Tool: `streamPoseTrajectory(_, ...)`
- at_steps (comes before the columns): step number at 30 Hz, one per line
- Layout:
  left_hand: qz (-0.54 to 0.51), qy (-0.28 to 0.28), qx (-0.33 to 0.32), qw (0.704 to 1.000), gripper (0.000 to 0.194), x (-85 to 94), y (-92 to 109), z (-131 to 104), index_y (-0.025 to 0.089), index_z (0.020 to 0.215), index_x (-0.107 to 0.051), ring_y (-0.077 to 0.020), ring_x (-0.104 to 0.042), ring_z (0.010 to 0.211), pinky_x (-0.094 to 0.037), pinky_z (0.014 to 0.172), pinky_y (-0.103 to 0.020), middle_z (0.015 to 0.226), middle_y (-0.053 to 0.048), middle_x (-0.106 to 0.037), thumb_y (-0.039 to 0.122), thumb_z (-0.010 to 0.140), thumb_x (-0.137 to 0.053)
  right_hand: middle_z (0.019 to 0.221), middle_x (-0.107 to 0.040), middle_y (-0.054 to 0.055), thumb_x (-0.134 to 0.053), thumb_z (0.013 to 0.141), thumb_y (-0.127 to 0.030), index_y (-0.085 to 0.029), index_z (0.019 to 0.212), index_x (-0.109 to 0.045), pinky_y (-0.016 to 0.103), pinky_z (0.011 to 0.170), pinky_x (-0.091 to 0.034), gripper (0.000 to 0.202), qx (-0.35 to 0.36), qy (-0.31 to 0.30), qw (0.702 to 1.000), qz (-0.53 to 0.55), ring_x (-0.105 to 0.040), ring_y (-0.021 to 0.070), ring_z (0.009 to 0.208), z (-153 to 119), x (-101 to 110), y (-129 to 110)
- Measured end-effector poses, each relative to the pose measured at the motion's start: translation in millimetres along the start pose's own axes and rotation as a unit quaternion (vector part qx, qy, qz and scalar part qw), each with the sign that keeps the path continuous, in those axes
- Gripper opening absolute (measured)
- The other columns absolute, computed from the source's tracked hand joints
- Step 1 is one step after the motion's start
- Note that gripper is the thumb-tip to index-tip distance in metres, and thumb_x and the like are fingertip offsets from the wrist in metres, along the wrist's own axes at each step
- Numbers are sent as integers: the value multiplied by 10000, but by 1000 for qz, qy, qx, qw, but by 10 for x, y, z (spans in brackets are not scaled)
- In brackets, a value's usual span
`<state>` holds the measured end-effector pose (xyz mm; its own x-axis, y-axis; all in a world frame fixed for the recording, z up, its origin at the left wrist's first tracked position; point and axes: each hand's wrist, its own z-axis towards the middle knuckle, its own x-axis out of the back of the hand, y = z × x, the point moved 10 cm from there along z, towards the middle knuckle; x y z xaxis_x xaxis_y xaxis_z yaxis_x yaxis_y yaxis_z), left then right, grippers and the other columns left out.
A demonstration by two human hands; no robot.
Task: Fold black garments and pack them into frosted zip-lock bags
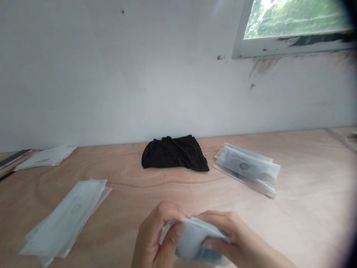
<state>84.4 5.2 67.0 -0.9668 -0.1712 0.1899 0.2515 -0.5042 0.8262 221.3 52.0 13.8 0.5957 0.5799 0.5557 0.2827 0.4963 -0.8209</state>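
Near the front edge of the view, both my hands grip a whitish, translucent plastic bag (192, 238). My left hand (160, 234) is closed on its left side, the thumb in front and the fingers behind. On the right side my right hand (227, 232) pinches it the same way. Something bluish-grey shows at the bag's lower part, blurred, and I cannot make out what it is. Beyond my hands, a folded black cloth (174, 153) lies against the wall.
A stack of flat frosted bags (69, 216) lies at the left. Several filled bags (245, 167) are piled at the back right. White papers (46, 157) and a dark flat object (13, 158) lie at the far left. The wall (111, 74) bounds the wooden table (125, 201).
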Motion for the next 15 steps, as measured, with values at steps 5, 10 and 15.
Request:
streamPoseTrajectory(5,183,-11,73,980,314,350,-588,105,288,1206,-515,-189,-605,1061,-506,913,-333,1156,-42,-624,271,896,-563,1238,-609,99,-381,885,-176,-274,1260,-579,410,841,-493,436,-4,307,896,-322,-598,282,1062,-355,1054,494)
streamPoseTrajectory(10,358,-46,54,931,159,767,-1249,263,211,1030,-575,-179,-614,979,-532,828,-317,1052,-54,-622,181,906,-479,1305,-569,184,-396,895,-265,-226,1220,-608,567,743,-448,390,-115,292,754,-577,-519,424,1127,-697,1350,1548)
streamPoseTrajectory(15,435,-60,31,898,177,817,-1675,589,185,961,-625,-224,-600,989,-491,880,-396,1017,-73,-642,112,874,-490,1216,-608,185,-396,907,-411,-197,1154,-621,525,689,-459,397,-128,293,772,-550,-531,407,1059,-347,1243,1669)
